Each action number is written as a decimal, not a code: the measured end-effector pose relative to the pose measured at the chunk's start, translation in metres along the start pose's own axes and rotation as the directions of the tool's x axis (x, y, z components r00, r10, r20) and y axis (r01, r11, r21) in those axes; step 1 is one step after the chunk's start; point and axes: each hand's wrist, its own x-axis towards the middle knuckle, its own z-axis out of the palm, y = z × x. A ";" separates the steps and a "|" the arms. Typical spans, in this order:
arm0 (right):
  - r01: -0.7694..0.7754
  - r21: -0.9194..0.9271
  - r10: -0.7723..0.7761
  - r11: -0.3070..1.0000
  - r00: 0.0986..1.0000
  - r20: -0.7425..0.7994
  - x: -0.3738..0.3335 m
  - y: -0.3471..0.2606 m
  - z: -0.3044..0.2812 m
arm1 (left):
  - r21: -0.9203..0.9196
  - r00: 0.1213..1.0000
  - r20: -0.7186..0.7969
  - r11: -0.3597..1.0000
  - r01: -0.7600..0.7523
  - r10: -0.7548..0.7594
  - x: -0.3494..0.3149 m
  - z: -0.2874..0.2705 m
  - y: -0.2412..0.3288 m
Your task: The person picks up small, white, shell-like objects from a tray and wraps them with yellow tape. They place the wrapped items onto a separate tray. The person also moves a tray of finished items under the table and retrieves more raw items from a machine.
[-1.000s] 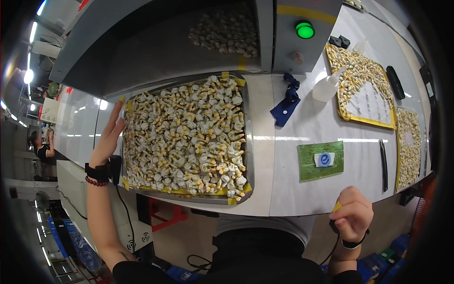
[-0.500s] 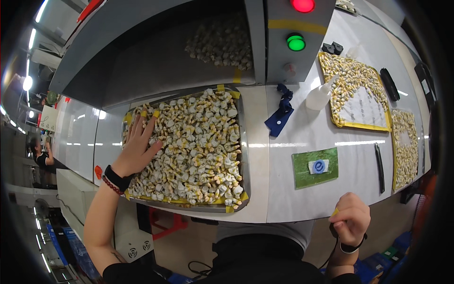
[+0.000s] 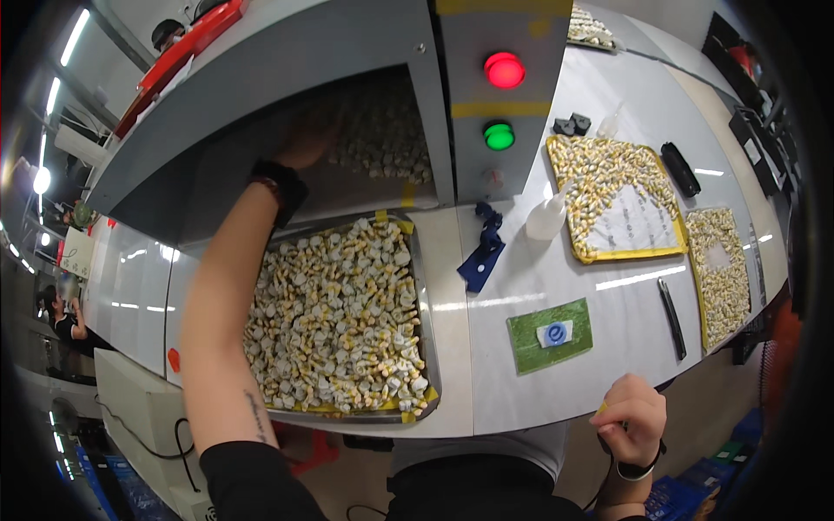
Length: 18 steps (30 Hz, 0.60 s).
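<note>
A dim pile of pale pieces (image 3: 387, 139) shows inside the gray machine (image 3: 365, 39), just right of the left hand (image 3: 306, 148); shadow hides whether its fingers grip. Below that hand, 1 heaped tray (image 3: 426, 334) remains outside. The right hand (image 3: 630, 417) is curled closed, well apart.

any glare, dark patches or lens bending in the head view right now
In the head view, white glare streaks the glossy pale-grey tabletop; there too, the bare left hand is dim inside the shadowed opening of the grey metal machine; same view, the tabletop's front edge curves and the corners go black.
</note>
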 end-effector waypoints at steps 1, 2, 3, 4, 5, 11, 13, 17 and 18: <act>-0.038 -0.028 0.037 0.999 0.999 -0.039 -0.004 -0.002 -0.004 | -0.081 0.986 0.125 0.990 0.117 -0.107 0.016 0.007 0.001; -0.075 -0.049 0.071 0.996 0.995 -0.077 -0.008 -0.005 -0.008 | -0.143 0.945 0.260 0.960 0.242 -0.199 0.030 0.012 0.004; -0.109 -0.063 0.102 0.992 0.988 -0.112 -0.012 -0.005 -0.010 | -0.182 0.875 0.399 0.911 0.371 -0.276 0.040 0.014 0.004; -0.126 -0.101 0.112 0.987 0.985 -0.134 -0.019 -0.004 -0.015 | -0.317 0.880 0.428 0.877 0.360 -0.207 0.047 0.018 0.009; -0.153 -0.100 0.136 0.983 0.977 -0.162 -0.023 -0.004 -0.019 | -0.441 0.883 0.449 0.826 0.351 -0.135 0.047 0.019 0.015; -0.243 -0.057 0.226 0.968 0.951 -0.213 -0.023 0.000 -0.025 | -0.697 0.835 0.550 0.542 0.470 -0.018 0.029 0.032 0.033; -0.219 -0.093 0.195 0.971 0.956 -0.219 -0.019 0.001 -0.023 | -0.606 0.831 0.547 0.638 0.476 -0.100 0.045 0.006 0.057; -0.187 -0.066 0.173 0.980 0.969 -0.174 -0.013 0.005 -0.016 | -0.662 0.873 0.477 0.613 0.431 -0.098 0.038 -0.003 0.020; -0.189 -0.073 0.174 0.979 0.969 -0.176 -0.014 0.005 -0.017 | -0.623 0.871 0.458 0.633 0.459 -0.181 0.042 -0.018 0.024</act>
